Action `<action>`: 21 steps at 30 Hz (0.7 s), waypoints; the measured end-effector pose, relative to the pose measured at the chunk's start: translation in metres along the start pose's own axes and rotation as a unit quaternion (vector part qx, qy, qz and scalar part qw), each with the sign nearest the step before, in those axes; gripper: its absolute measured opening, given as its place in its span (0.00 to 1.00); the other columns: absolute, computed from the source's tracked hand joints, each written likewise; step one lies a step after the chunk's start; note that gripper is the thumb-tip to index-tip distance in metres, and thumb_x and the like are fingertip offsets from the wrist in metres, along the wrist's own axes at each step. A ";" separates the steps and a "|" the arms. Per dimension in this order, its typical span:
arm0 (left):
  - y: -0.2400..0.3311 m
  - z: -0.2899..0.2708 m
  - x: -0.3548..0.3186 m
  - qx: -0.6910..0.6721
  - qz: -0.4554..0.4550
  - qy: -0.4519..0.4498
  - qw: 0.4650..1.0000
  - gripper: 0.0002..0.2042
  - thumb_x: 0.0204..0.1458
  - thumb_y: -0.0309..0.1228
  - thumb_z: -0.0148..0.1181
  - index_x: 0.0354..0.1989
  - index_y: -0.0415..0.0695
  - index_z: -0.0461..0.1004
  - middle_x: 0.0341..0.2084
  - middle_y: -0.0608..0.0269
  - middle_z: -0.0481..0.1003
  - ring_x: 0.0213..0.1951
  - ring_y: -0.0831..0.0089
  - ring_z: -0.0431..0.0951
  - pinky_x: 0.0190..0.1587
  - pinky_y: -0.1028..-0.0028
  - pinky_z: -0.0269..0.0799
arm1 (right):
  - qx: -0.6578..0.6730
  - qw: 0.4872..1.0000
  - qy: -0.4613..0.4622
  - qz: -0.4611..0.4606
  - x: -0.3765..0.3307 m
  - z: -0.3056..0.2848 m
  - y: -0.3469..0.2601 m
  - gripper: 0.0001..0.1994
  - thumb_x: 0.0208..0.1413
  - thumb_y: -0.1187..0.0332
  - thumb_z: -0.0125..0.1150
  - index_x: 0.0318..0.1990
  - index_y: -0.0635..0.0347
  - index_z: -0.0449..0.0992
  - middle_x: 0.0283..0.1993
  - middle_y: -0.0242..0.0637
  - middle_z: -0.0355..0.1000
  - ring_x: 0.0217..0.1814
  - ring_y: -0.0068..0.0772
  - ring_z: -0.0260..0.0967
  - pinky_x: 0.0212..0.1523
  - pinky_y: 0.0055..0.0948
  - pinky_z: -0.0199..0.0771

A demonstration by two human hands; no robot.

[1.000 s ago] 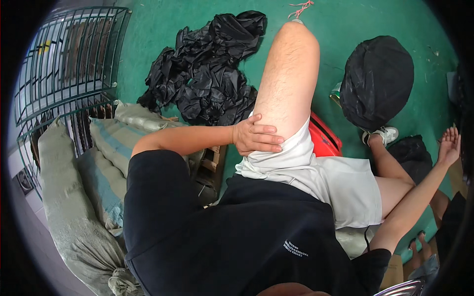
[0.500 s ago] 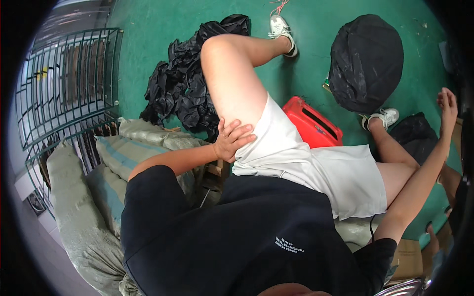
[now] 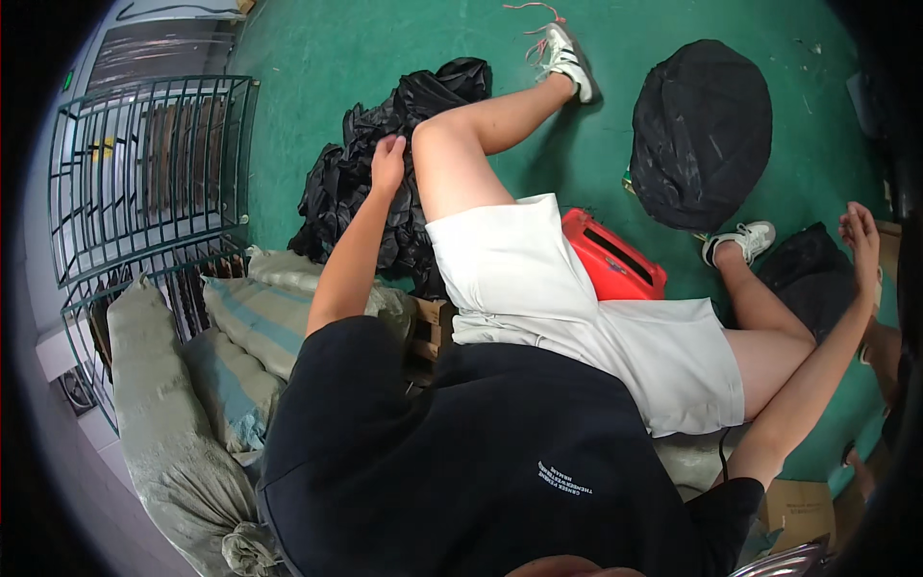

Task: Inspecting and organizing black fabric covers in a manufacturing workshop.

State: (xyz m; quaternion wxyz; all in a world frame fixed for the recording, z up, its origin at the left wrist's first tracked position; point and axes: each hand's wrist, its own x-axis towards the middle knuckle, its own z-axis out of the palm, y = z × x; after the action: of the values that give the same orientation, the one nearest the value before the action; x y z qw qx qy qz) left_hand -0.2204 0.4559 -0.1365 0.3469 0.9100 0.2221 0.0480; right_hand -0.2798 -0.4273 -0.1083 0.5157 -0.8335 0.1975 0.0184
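My left hand (image 3: 387, 167) is raised beside my bent left knee, in front of the heap of crumpled black plastic bags (image 3: 361, 207). Its fingers point away from me, and nothing shows in them. Out to the far right, my right hand (image 3: 859, 236) hangs in the air with loosely spread fingers, holding nothing. A black bundle (image 3: 806, 274) lies on the floor just left of it. Between my legs stands a red plastic container (image 3: 615, 260) with a dark slot in its top. Beyond it rests a large, round, filled black bag (image 3: 702, 135).
Several grey-green woven sacks (image 3: 159, 385) are piled at my left, by a dark green metal rack (image 3: 154, 173). A small wooden crate (image 3: 430, 327) stands by my left hip. A cardboard box (image 3: 800, 514) sits at lower right, near another person's foot (image 3: 859, 471).
My left hand has left my thigh and moved forward beside the knee. My left leg has shifted slightly, turning its shoe. The right hand stays out at the right, slightly lower in the picture.
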 end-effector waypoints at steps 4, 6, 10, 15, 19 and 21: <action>-0.138 0.009 0.020 0.039 -0.077 -0.229 0.970 0.20 0.52 0.40 0.58 0.44 0.34 0.75 0.36 0.48 0.79 0.40 0.55 0.78 0.47 0.67 0.70 | 0.049 0.996 -0.046 0.067 -0.019 0.015 -0.011 0.14 0.62 0.55 0.54 0.48 0.53 0.73 0.33 0.23 0.70 0.30 0.13 0.65 0.29 0.14 0.60; -0.158 0.084 -0.005 -0.024 -0.178 -0.290 0.940 0.28 0.49 0.46 0.60 0.46 0.30 0.73 0.44 0.43 0.76 0.46 0.52 0.76 0.51 0.66 0.69 | 0.009 0.985 -0.081 0.153 -0.060 -0.008 -0.017 0.13 0.62 0.57 0.53 0.47 0.54 0.72 0.31 0.26 0.70 0.28 0.15 0.66 0.27 0.14 0.60; -0.293 0.013 -0.014 0.126 -0.130 -0.218 0.959 0.43 0.42 0.53 0.65 0.59 0.30 0.61 0.53 0.38 0.69 0.56 0.50 0.70 0.57 0.64 0.65 | 0.037 0.975 -0.133 0.173 -0.021 0.065 0.005 0.14 0.62 0.56 0.53 0.47 0.54 0.71 0.31 0.28 0.71 0.26 0.16 0.67 0.26 0.14 0.61; -0.252 0.087 -0.087 0.115 -0.340 -0.162 0.919 0.49 0.39 0.49 0.67 0.66 0.37 0.47 0.63 0.36 0.54 0.63 0.47 0.59 0.63 0.62 0.58 | -0.046 0.945 -0.154 0.285 -0.067 0.044 -0.001 0.11 0.61 0.56 0.54 0.42 0.53 0.69 0.26 0.28 0.70 0.23 0.19 0.67 0.21 0.17 0.63; -0.247 0.076 -0.102 0.108 -0.393 -0.106 0.907 0.52 0.37 0.45 0.71 0.67 0.39 0.43 0.64 0.38 0.52 0.64 0.48 0.57 0.64 0.63 0.57 | -0.066 0.936 -0.130 0.319 -0.089 0.018 0.037 0.09 0.60 0.59 0.56 0.37 0.52 0.68 0.23 0.27 0.68 0.19 0.18 0.62 0.18 0.17 0.58; -0.263 0.078 -0.099 0.069 -0.397 -0.097 0.910 0.51 0.38 0.44 0.71 0.67 0.37 0.44 0.64 0.40 0.53 0.64 0.49 0.57 0.65 0.63 0.56 | -0.031 0.947 -0.107 0.300 -0.097 -0.006 0.062 0.08 0.60 0.60 0.56 0.36 0.53 0.69 0.22 0.26 0.67 0.18 0.17 0.60 0.18 0.17 0.56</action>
State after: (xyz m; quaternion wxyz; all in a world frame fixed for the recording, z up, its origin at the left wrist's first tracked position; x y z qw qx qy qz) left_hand -0.3881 0.5383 -0.3607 0.2938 0.7688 0.5327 -0.1973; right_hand -0.3917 -0.4266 -0.1361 0.4786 -0.7440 0.3816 0.2678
